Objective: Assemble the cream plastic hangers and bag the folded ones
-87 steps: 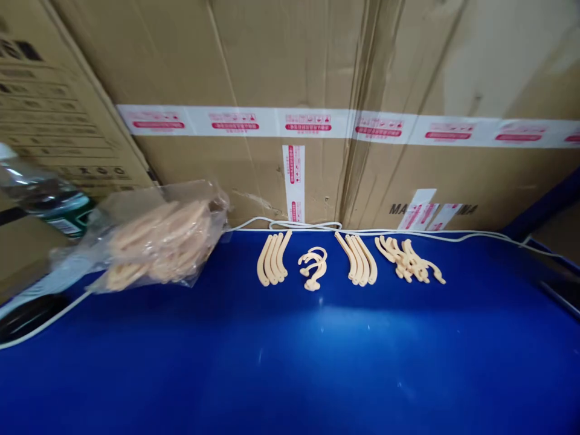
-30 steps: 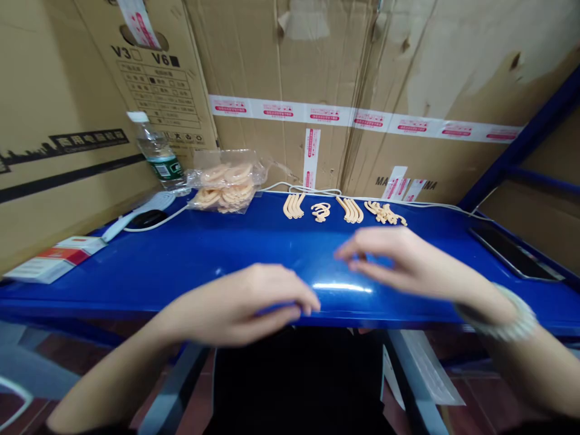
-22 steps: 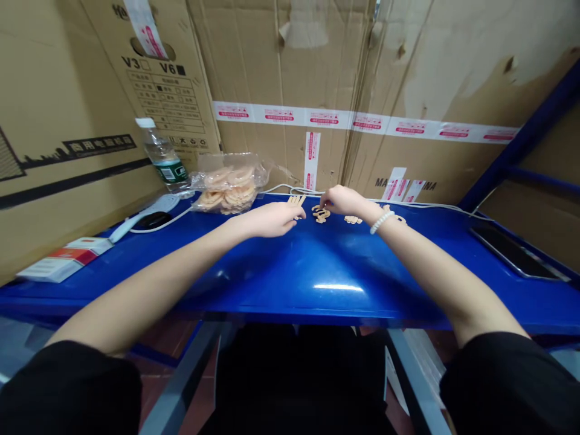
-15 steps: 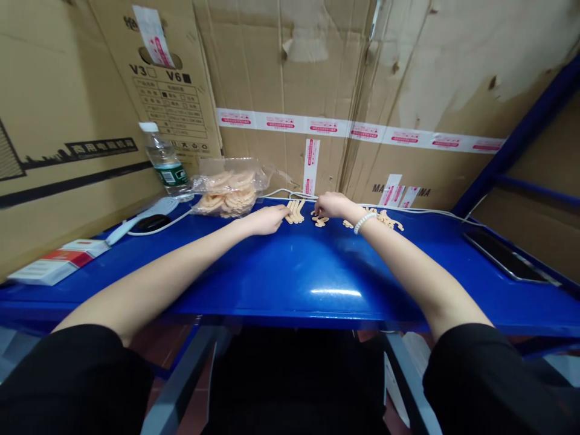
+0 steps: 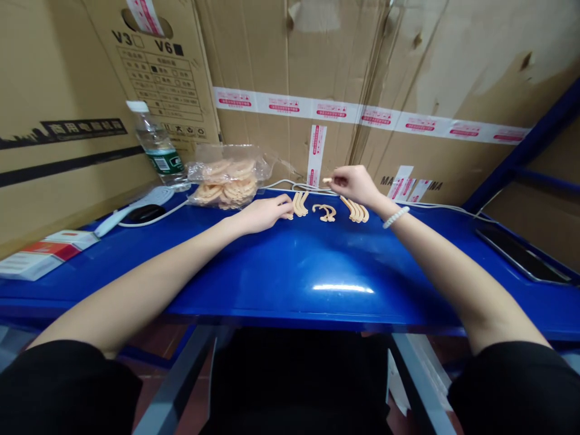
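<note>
My right hand (image 5: 356,183) is raised above the back of the table, its fingertips pinching a small beige curved piece (image 5: 327,180). My left hand (image 5: 267,212) rests on the table with bent fingers on a beige piece (image 5: 290,216), mostly hidden under the fingertips. Just right of those fingers, several curved beige strips (image 5: 300,204) lie side by side. A small loose group of hooked beige pieces (image 5: 327,212) sits in the middle. Below my right hand is another row of curved strips (image 5: 356,209).
A clear bag of beige pieces (image 5: 229,181) and a water bottle (image 5: 158,148) stand at the back left. Nearby are a black mouse (image 5: 145,213) and a red-white box (image 5: 48,254). A phone (image 5: 521,254) lies at right. Cardboard (image 5: 290,54) walls the back; a white cable (image 5: 435,206) runs along it.
My right hand has risen off the middle group and moved right, with a beige piece in its fingertips. The left hand stays at the left strips, and the view has shifted slightly.
</note>
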`<state>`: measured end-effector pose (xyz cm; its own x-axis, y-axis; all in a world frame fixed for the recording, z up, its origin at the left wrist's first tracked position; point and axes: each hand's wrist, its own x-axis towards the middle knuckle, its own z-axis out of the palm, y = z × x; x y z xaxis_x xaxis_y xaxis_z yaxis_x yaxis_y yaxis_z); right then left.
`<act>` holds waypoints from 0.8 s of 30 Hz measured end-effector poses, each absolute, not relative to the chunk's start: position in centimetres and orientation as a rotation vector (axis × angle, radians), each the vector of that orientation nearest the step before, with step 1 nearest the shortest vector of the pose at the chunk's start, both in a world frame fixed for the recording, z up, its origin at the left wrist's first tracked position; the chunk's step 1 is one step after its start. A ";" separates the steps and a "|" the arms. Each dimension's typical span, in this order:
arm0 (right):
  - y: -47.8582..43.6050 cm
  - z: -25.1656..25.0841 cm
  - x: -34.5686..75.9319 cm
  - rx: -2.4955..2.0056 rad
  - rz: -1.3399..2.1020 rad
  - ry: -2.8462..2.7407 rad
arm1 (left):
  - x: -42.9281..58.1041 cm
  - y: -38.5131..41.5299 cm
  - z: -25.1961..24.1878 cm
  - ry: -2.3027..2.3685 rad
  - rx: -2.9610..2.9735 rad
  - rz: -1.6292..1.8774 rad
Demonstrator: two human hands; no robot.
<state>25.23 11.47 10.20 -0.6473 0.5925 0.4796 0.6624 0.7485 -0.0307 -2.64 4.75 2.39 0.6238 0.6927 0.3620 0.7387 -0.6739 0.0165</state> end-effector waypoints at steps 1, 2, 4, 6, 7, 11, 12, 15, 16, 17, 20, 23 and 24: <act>11.2 10.0 25.6 -0.917 -0.153 -2.368 | -2.6 4.4 2.7 -1.195 -2.701 -0.553; 10.9 9.7 26.0 -0.878 -0.081 -2.248 | -2.4 4.1 2.9 -1.174 -2.693 -0.621; 10.2 8.7 26.5 -0.806 0.103 -2.025 | -1.8 3.4 3.3 -1.118 -2.699 -0.809; 9.2 7.7 27.0 -0.798 0.275 -1.898 | -0.9 2.7 3.5 -1.068 -2.734 -1.014; 8.5 7.3 27.2 -0.813 0.350 -1.861 | -0.5 2.3 3.6 -1.062 -2.763 -1.102; 5.3 5.8 27.8 -0.872 0.633 -1.724 | 1.3 0.9 3.4 -1.181 -2.928 -1.477; 4.4 5.4 27.8 -0.884 0.704 -1.693 | 1.6 0.7 3.2 -1.252 -2.952 -1.597; 1.9 3.9 27.7 -0.914 0.914 -1.585 | 2.6 0.3 2.7 -1.502 -3.030 -1.839; 1.2 3.6 27.5 -0.913 0.984 -1.549 | 2.9 0.2 2.5 -1.579 -3.061 -1.872; 0.6 3.3 27.4 -0.902 1.056 -1.519 | 3.2 0.0 2.4 -1.643 -3.084 -1.900; -0.5 3.4 27.3 -0.841 1.275 -1.471 | 4.2 -0.9 2.3 -1.733 -3.072 -2.092; -0.8 4.3 27.7 -0.818 1.423 -1.400 | 5.0 -1.7 2.2 -1.815 -3.030 -2.406; -0.8 4.6 27.9 -0.828 1.440 -1.376 | 5.2 -1.9 2.1 -1.887 -2.987 -2.532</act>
<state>27.90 -0.75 4.59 -0.3242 0.9365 0.1337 -0.1760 0.0792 -0.9812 5.19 -1.89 2.06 0.2836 0.9490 0.1378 -0.1392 -0.1014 0.9851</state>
